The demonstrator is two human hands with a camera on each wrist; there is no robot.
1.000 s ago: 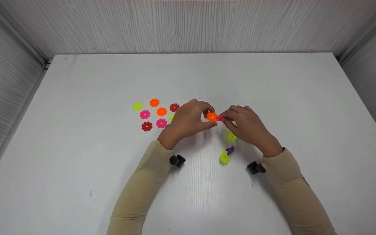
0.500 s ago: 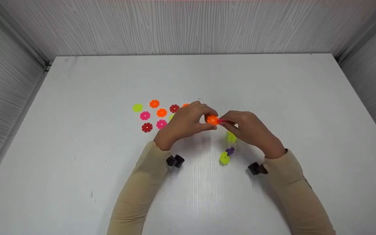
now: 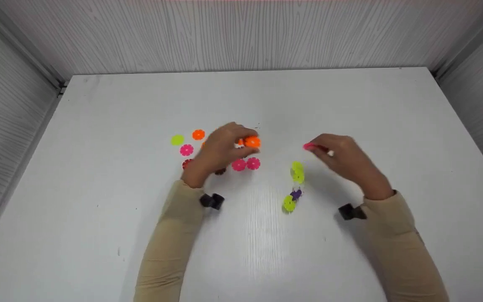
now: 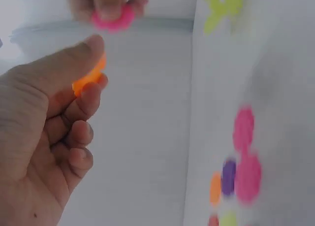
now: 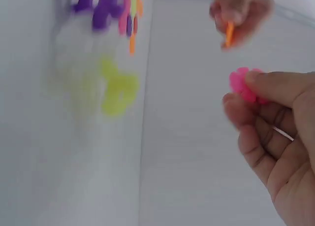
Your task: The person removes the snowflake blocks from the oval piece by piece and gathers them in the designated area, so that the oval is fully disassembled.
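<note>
My left hand pinches an orange notched flower disc between thumb and fingers, raised over the table. To the right, my right hand pinches a pink flower disc at its fingertips. A gap separates the two discs. In the left wrist view the orange disc is partly hidden by the thumb, and the other fingers curl loosely below. The right wrist view shows the pink disc under the thumb. On the table between the hands stand joined yellow-green discs, near a purple disc joined to another yellow-green disc.
Loose flower discs lie around and beneath the left hand, among them a yellow-green disc, an orange disc and pink discs. Several are covered by that hand. Black wrist mounts jut inward from both sleeves. Panels enclose the white table.
The hands, earlier together with the orange and pink discs touching, have drawn apart. The left hand moved left with the orange disc, the right hand moved right with the pink one.
</note>
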